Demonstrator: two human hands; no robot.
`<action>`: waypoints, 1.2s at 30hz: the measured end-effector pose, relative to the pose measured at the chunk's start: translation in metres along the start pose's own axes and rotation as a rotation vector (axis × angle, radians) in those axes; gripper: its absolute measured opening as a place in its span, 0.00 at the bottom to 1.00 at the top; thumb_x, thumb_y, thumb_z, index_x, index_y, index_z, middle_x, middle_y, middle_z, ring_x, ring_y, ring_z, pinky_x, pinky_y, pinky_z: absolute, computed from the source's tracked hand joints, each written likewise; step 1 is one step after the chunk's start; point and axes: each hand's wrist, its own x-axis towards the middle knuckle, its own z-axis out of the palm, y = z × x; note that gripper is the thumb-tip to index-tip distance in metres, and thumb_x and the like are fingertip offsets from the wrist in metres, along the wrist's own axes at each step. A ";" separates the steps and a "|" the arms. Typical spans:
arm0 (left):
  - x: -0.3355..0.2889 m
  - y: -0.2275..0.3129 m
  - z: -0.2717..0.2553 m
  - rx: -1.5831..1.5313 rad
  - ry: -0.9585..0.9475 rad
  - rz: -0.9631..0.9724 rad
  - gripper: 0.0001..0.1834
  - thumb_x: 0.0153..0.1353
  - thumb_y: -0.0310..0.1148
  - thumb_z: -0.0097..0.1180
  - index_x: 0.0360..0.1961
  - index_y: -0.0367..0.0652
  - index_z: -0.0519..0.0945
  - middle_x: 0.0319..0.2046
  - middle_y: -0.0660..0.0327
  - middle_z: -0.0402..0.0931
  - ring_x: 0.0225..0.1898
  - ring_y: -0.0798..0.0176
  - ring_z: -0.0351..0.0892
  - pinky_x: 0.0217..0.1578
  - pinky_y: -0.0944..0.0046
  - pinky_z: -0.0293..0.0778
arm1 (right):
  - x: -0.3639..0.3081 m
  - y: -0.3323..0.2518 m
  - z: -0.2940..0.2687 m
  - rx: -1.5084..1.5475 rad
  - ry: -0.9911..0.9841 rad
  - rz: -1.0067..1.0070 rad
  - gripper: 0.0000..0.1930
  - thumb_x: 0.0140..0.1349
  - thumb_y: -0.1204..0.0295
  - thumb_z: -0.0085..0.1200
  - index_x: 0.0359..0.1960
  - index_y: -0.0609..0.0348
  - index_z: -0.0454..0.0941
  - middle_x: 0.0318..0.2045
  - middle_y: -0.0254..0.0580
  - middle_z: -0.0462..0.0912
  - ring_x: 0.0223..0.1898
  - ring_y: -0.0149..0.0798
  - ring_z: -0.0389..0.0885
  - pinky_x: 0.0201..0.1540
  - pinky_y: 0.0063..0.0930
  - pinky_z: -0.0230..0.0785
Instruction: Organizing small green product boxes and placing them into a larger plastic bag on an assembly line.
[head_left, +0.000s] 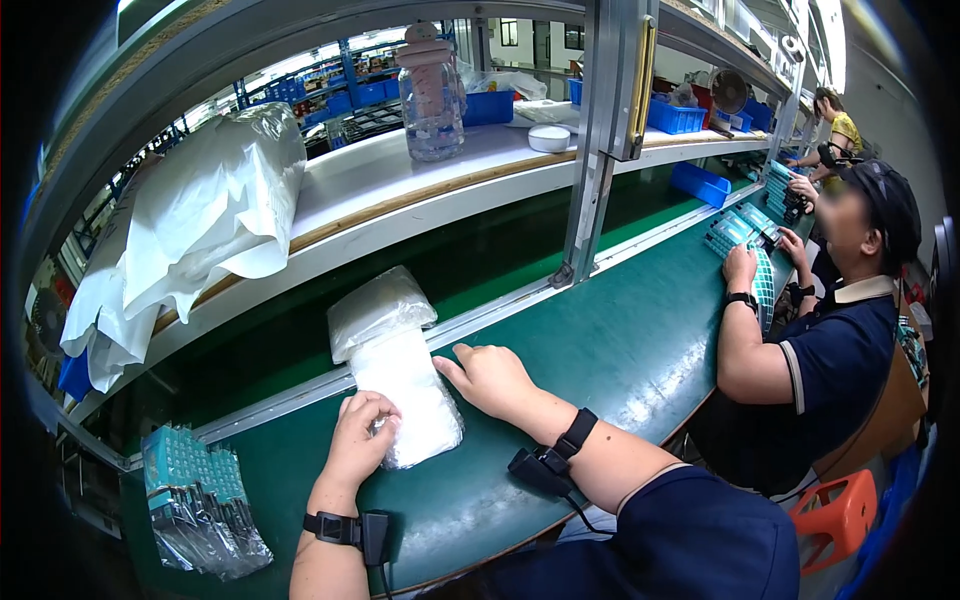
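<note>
A stack of clear plastic bags [405,385] lies on the green table in front of me, its surface white with glare. My left hand [358,438] is at its left edge, fingers curled and thumb bent in, closed on the edge of a bag; how many layers it grips is hidden. On the other side, my right hand [492,382] hovers by the stack's right edge, thumb and forefinger apart, holding nothing. Just beyond lies a second bundle of clear plastic bags [380,312], across the metal rail. Black straps with small boxes and cables sit on both my wrists.
Bagged teal items with dark parts [205,500] lie at the left. Above the table, a shelf [350,195] bears white plastic sheeting [215,205], a clear bottle [432,110] and blue bins. A metal post [590,190] rises ahead. At right, a co-worker [830,300] handles teal pieces.
</note>
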 end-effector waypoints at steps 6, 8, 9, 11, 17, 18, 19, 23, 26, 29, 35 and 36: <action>-0.005 -0.005 -0.001 -0.015 -0.031 -0.006 0.05 0.55 0.29 0.59 0.33 0.43 0.81 0.39 0.61 0.75 0.48 0.55 0.69 0.53 0.59 0.66 | -0.005 0.001 0.005 -0.015 0.064 -0.030 0.26 0.67 0.52 0.47 0.24 0.66 0.77 0.19 0.58 0.80 0.25 0.57 0.81 0.32 0.47 0.75; -0.006 -0.003 -0.001 -0.012 -0.025 -0.011 0.05 0.55 0.29 0.59 0.34 0.43 0.81 0.40 0.60 0.75 0.49 0.55 0.69 0.53 0.59 0.66 | -0.009 0.001 0.005 -0.021 0.073 -0.033 0.26 0.67 0.53 0.48 0.23 0.66 0.77 0.19 0.57 0.80 0.25 0.57 0.81 0.32 0.47 0.75; -0.005 -0.004 -0.002 -0.020 -0.027 -0.015 0.05 0.56 0.29 0.59 0.34 0.42 0.81 0.40 0.60 0.75 0.49 0.55 0.68 0.53 0.59 0.66 | -0.007 0.000 0.006 -0.026 0.090 -0.041 0.26 0.67 0.53 0.48 0.23 0.65 0.77 0.19 0.57 0.80 0.25 0.57 0.81 0.32 0.47 0.75; -0.005 -0.005 -0.001 -0.021 -0.038 0.009 0.05 0.56 0.29 0.59 0.33 0.42 0.81 0.39 0.60 0.75 0.49 0.54 0.68 0.52 0.58 0.66 | -0.005 -0.002 0.002 -0.026 0.039 -0.013 0.24 0.67 0.53 0.48 0.26 0.65 0.79 0.20 0.58 0.80 0.26 0.58 0.81 0.32 0.47 0.74; 0.002 -0.003 -0.001 -0.006 -0.028 0.003 0.04 0.54 0.28 0.59 0.31 0.41 0.80 0.38 0.60 0.75 0.46 0.54 0.69 0.50 0.58 0.67 | -0.001 0.005 0.006 0.012 0.101 -0.054 0.25 0.66 0.54 0.48 0.21 0.64 0.77 0.20 0.57 0.80 0.25 0.56 0.81 0.31 0.46 0.75; 0.002 -0.003 -0.001 0.005 -0.034 0.002 0.03 0.54 0.28 0.59 0.31 0.41 0.80 0.38 0.60 0.75 0.46 0.55 0.69 0.49 0.58 0.67 | -0.001 0.005 0.007 0.022 0.093 -0.052 0.25 0.67 0.55 0.48 0.21 0.64 0.78 0.20 0.56 0.80 0.26 0.56 0.81 0.33 0.46 0.75; -0.001 -0.001 -0.002 -0.021 -0.012 -0.054 0.03 0.53 0.27 0.59 0.30 0.41 0.80 0.37 0.60 0.75 0.46 0.55 0.69 0.48 0.59 0.68 | 0.001 0.003 0.011 0.035 0.092 -0.062 0.24 0.67 0.55 0.48 0.21 0.64 0.78 0.21 0.55 0.81 0.27 0.56 0.81 0.34 0.47 0.75; -0.001 -0.003 0.000 0.004 -0.005 -0.052 0.04 0.52 0.25 0.59 0.31 0.42 0.81 0.37 0.60 0.74 0.45 0.56 0.69 0.46 0.60 0.69 | 0.001 0.006 0.014 0.063 0.103 -0.063 0.23 0.66 0.57 0.48 0.21 0.63 0.78 0.22 0.54 0.81 0.29 0.55 0.81 0.36 0.47 0.74; 0.000 -0.001 0.003 -0.019 -0.020 -0.068 0.04 0.52 0.25 0.59 0.31 0.41 0.81 0.37 0.60 0.74 0.45 0.55 0.69 0.47 0.59 0.69 | -0.002 0.010 0.011 0.074 0.148 -0.061 0.22 0.66 0.57 0.49 0.21 0.62 0.78 0.22 0.54 0.81 0.29 0.56 0.81 0.37 0.47 0.74; 0.002 -0.003 0.003 -0.034 -0.009 -0.029 0.04 0.52 0.25 0.59 0.31 0.40 0.80 0.37 0.59 0.74 0.45 0.54 0.70 0.49 0.59 0.68 | -0.002 0.012 0.014 0.117 0.188 -0.036 0.18 0.64 0.59 0.51 0.27 0.64 0.81 0.27 0.54 0.82 0.34 0.55 0.81 0.39 0.46 0.74; -0.001 0.000 0.001 -0.019 -0.020 -0.063 0.04 0.52 0.25 0.59 0.31 0.41 0.80 0.37 0.59 0.74 0.46 0.54 0.70 0.50 0.59 0.68 | -0.002 0.013 0.023 0.129 0.216 -0.064 0.16 0.64 0.61 0.51 0.34 0.63 0.82 0.31 0.53 0.83 0.37 0.55 0.81 0.44 0.46 0.73; -0.001 -0.001 0.001 -0.018 -0.020 -0.065 0.04 0.52 0.25 0.59 0.31 0.41 0.80 0.37 0.59 0.74 0.46 0.54 0.70 0.50 0.59 0.68 | 0.000 0.013 0.024 0.174 0.209 -0.048 0.16 0.64 0.60 0.51 0.35 0.63 0.82 0.33 0.55 0.83 0.37 0.55 0.81 0.44 0.44 0.73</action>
